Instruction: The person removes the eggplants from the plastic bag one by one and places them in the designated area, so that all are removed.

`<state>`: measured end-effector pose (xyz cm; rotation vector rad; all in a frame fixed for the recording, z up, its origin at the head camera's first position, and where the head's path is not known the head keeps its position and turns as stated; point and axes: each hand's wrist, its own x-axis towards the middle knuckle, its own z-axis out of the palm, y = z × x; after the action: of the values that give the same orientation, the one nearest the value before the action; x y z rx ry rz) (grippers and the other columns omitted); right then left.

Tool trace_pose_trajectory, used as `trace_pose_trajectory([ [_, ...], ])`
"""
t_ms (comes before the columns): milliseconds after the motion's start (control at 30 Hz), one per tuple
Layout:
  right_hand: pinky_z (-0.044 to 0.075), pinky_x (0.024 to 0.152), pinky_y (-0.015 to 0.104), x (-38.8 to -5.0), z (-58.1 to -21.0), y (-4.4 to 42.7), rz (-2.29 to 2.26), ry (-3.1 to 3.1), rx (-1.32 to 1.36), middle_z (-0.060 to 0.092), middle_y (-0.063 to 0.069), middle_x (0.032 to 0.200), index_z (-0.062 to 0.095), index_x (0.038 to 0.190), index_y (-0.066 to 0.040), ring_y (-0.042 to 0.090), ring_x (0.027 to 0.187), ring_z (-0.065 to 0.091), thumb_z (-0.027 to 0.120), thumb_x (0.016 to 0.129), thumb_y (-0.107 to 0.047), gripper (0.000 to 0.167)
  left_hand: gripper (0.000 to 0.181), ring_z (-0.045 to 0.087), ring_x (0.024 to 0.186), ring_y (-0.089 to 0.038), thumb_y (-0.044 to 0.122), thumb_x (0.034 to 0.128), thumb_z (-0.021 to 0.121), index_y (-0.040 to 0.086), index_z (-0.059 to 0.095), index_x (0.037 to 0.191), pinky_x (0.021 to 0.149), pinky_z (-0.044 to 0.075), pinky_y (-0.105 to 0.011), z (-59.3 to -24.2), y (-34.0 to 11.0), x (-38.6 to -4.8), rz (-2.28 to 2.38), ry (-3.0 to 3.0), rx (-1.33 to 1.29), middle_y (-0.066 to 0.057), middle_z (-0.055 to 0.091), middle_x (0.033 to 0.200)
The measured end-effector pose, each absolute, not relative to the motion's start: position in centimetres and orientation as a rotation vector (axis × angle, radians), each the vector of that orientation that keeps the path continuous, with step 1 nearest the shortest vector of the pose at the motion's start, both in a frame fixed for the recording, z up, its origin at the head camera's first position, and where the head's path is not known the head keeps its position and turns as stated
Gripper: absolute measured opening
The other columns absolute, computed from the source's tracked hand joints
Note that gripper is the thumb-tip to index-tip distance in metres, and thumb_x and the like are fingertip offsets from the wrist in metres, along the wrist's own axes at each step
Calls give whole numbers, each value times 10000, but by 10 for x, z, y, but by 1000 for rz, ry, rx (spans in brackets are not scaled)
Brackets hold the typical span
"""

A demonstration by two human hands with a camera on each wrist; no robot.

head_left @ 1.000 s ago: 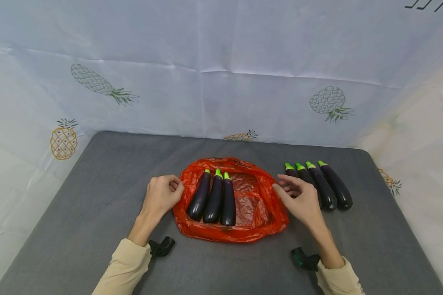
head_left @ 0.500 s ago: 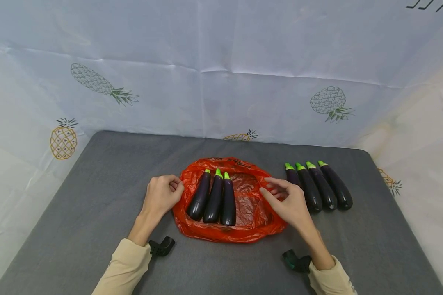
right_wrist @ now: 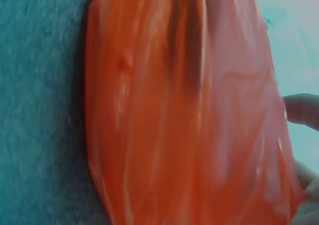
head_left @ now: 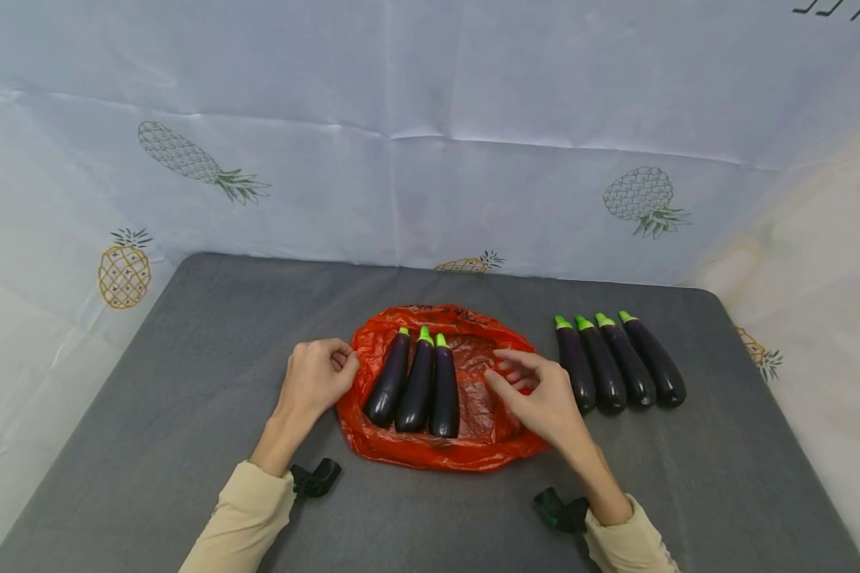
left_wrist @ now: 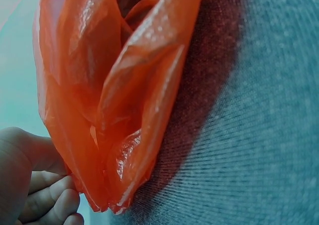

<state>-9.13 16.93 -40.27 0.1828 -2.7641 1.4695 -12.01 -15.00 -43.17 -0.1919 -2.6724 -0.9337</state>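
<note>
A red plastic bag (head_left: 473,458) lies spread with its mouth up on the grey table, and three eggplants (head_left: 416,382) lie side by side in its left half. At the bag's left rim my left hand (head_left: 320,372) pinches the film between thumb and curled fingers; the left wrist view shows this grip on the bag (left_wrist: 134,85). Over the bag's right side hovers my right hand (head_left: 541,394), thumb and fingers apart, nothing seen between them. Part of the bag's right rim is hidden under it. The right wrist view has the bag (right_wrist: 159,125) in front of the fingers.
Several more eggplants (head_left: 619,362) with green stem ends lie in a row on the table (head_left: 208,358), to the right of the bag. A pineapple-print cloth (head_left: 430,191) hangs behind the table. Dark wrist devices (head_left: 317,477) sit at both cuffs.
My right hand has moved left from beside the row of eggplants to over the bag's right half, uncovering the row. My left hand stays at the left rim; the eggplants have not moved.
</note>
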Motion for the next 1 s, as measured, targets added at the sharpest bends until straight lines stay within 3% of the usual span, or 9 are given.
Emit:
trace_pose_trajectory([
  [400,560,679,236,-90,-405,153,1517,-2756,245,760,75,980,716,1244,-59,74,725,673,795,876,-201,402,138,579,548,-117,38,844,661,13,727,725,569,517,-309,-431,-149,-120,-941,-2662,-192,-74,676,637],
  [700,556,646,220,-87,-410,142,1579,-2786,212,744,134,1054,706,1269,-56,77,712,683,797,877,-214,433,138,573,546,-119,41,847,662,14,727,728,570,517,-308,-429,-149,-120,-947,-2668,-186,-77,676,641],
  [1000,572,701,223,-84,-418,128,1572,-2824,176,749,126,1077,718,1246,-52,102,765,687,811,867,-223,427,144,568,538,-115,37,846,658,15,728,721,562,511,-305,-429,-149,-119,-947,-2659,-194,-76,676,632],
])
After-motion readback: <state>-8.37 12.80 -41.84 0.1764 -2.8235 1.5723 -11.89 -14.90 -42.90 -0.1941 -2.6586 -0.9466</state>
